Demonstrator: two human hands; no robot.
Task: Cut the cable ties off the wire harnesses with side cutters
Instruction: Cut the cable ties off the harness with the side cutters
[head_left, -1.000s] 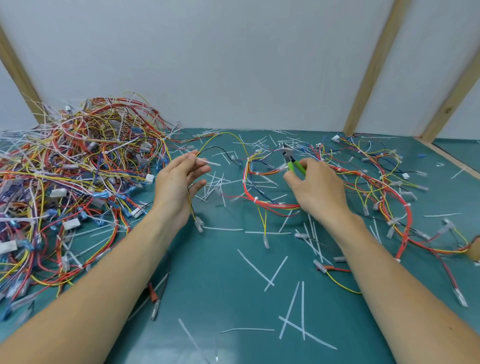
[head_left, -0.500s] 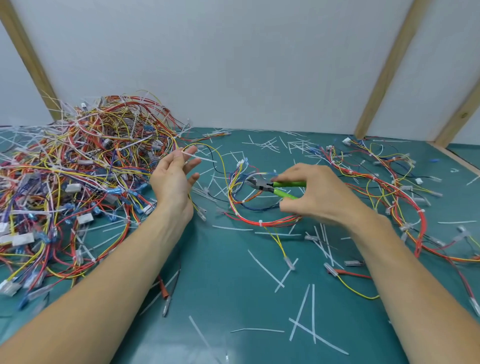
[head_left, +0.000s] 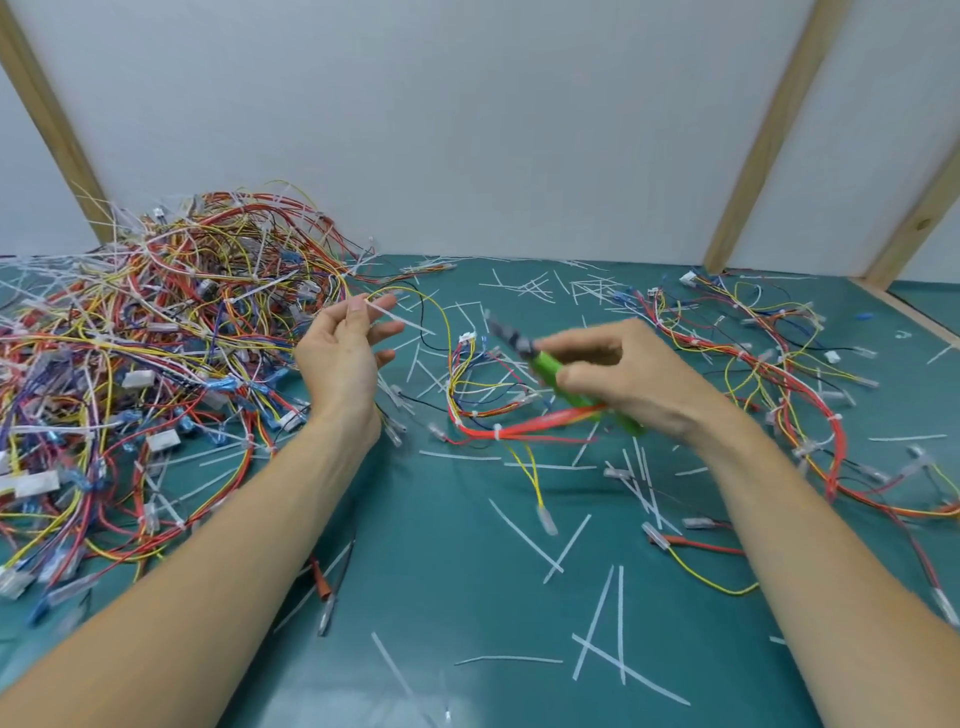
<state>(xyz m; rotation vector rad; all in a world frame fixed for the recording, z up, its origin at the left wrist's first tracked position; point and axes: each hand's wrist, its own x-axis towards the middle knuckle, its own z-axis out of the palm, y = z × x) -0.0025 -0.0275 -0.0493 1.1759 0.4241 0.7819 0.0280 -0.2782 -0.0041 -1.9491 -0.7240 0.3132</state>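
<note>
My right hand (head_left: 631, 382) grips green-handled side cutters (head_left: 558, 371), blurred, with the dark jaws pointing up and left above a wire harness. That harness (head_left: 498, 410), red, yellow and blue wires with white ties, lies on the teal mat between my hands. My left hand (head_left: 345, 358) is raised at the edge of the big pile, thumb and fingertips pinching a white cable tie (head_left: 400, 319) and a thin yellow wire that loops over to the harness.
A large tangled pile of harnesses (head_left: 156, 353) fills the left side. More harnesses (head_left: 810, 395) trail along the right. Cut white tie pieces (head_left: 524, 527) litter the teal mat (head_left: 467, 597). A white back wall with wooden battens (head_left: 763, 140) closes the far side.
My right hand has swung the cutters from level to jaws up and left, over the harness. My left hand keeps its pinch and has hardly moved.
</note>
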